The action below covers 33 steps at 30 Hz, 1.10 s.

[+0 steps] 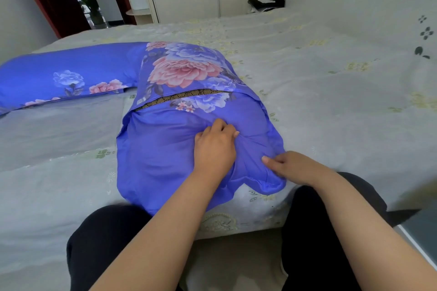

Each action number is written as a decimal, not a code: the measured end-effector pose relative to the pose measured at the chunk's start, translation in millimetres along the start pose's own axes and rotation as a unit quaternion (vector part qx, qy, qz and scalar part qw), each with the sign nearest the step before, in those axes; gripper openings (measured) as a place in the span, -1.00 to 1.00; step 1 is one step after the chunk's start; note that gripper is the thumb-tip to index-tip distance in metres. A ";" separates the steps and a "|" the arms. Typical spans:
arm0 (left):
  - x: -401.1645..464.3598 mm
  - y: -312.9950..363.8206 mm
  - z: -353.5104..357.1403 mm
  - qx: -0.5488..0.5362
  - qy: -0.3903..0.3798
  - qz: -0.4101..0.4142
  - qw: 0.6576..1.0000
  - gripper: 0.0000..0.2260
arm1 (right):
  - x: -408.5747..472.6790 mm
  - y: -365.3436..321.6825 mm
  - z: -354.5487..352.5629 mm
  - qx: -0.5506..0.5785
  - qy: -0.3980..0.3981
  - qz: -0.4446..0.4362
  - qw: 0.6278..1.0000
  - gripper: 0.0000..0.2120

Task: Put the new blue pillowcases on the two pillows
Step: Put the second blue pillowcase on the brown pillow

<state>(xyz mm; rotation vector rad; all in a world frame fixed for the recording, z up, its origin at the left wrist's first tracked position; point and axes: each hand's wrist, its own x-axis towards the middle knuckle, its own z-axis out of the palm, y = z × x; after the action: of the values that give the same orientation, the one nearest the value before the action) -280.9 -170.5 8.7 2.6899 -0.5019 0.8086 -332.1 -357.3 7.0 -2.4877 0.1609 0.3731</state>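
The near pillow [189,125] lies lengthwise on the bed [331,92] right in front of the person, already inside its blue pillowcase [160,160], with a strip of dark mesh showing through the gap across the middle. The second pillow [66,78], also in blue, rests to the left, its end tucked against the first. The fabric looks thin, soft and a little slick, light to lift and quick to bunch, so I'd take it at the hem or corners rather than mid-panel. The left hand [214,146] is knuckles-up on the pillow's middle, its grip clamped on a gathered fold of cloth. The right hand [290,168], forearm low over the bed edge, pinches the case near its lower right corner.
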 end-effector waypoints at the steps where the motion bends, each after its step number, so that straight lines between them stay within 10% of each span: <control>1: -0.9 -0.7 -1.3 0.002 0.009 0.003 1.000 -0.69 | -2.9 0.7 -4.2 0.028 0.015 0.003 0.999 -0.51; 7: -1.8 -6.4 -4.8 -0.038 0.014 -0.006 0.999 -0.61 | -1.3 8.7 13.7 0.171 0.181 0.059 0.967 -0.72; 10: -2.7 -8.5 -5.7 -0.050 0.012 -0.009 0.999 -0.65 | -1.6 4.7 28.8 0.289 0.115 0.089 0.946 -0.53; 18: -0.5 -18.3 -15.5 -0.103 -0.017 -0.021 0.994 -0.74 | -14.3 -35.5 31.0 0.407 0.122 -0.075 0.902 -0.89; 29: -40.1 -43.5 -31.8 -0.048 0.137 0.029 0.989 -0.76 | 25.0 -14.1 19.4 0.054 0.409 0.096 0.906 -0.64; 33: -82.1 -66.4 -28.5 -0.179 0.224 -0.171 0.942 -0.64 | 3.6 -56.1 49.0 0.084 0.583 -0.165 0.791 -0.65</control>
<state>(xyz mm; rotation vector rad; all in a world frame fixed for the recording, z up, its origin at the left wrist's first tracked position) -331.7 -80.4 -26.9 2.0858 -0.0562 1.0623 -328.6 -283.1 -0.7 -2.1415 0.2193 -1.2994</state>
